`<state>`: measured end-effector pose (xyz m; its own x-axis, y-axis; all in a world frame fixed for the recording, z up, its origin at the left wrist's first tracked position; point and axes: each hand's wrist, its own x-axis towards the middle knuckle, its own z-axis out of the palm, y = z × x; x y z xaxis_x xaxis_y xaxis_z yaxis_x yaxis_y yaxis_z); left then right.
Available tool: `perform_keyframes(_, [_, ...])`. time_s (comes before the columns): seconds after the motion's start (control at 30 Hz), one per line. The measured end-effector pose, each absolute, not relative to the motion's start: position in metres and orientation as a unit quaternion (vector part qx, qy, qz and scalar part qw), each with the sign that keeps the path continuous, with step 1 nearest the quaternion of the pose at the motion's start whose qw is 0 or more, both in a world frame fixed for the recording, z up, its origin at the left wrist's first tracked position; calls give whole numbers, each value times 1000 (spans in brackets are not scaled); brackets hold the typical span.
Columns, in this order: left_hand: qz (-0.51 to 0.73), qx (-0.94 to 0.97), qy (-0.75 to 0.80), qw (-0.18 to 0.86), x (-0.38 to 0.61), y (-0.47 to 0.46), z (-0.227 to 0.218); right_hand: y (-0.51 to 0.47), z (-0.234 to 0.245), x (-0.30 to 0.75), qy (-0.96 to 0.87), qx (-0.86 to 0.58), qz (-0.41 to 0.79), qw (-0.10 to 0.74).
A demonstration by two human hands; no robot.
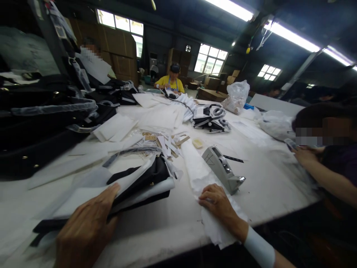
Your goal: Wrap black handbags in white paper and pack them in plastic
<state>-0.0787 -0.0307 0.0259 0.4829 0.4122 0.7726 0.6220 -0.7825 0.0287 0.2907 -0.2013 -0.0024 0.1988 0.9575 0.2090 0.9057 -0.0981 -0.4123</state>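
1 tape disp. (223,169) (gray), nr R hand (216,201)

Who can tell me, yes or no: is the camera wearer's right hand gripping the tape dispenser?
No, the right hand lies on the crumpled white sheet, beside the tape dispenser.

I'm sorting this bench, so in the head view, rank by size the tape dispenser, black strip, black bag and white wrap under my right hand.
1. Black bag
2. White wrap, partly under the right hand
3. Tape dispenser
4. Black strip
Nearness may enlarge the bag.
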Motion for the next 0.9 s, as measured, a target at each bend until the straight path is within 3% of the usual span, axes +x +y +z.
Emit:
perform_keyframes(0.2, [-391, -846, -302, 202, -74, -33, 35, -191, 11, 260, -628, -692, 43, 353])
perform_keyframes(0.3, [-396, -842, -302, 206, -71, -33, 39, -192, 19, 232, -654, -624, 176, 391])
perform_keyframes(0.43, [-401, -838, -305, 207, -68, -35, 41, -194, 17, 214, -711, -519, 308, 361])
perform_keyframes(0.5, [-401, -837, -308, 207, -67, -36, 41, -188, 12, 218, -654, -577, 301, 385])
perform_keyframes(0.6, [-406, -834, -309, 211, -65, -38, 43, -165, -1, 234, -582, -675, 199, 408])
perform_keyframes(0.73, [-408, -831, -313, 213, -65, -37, 46, -117, -23, 243, -589, -756, 52, 279])
perform_keyframes(0.8, [-415, -827, -315, 211, -65, -36, 49, -96, -26, 236, -610, -764, 44, 206])
perform_keyframes(0.9, [-431, -821, -318, 198, -64, -35, 53, -76, -19, 214, -709, -678, 86, 178])
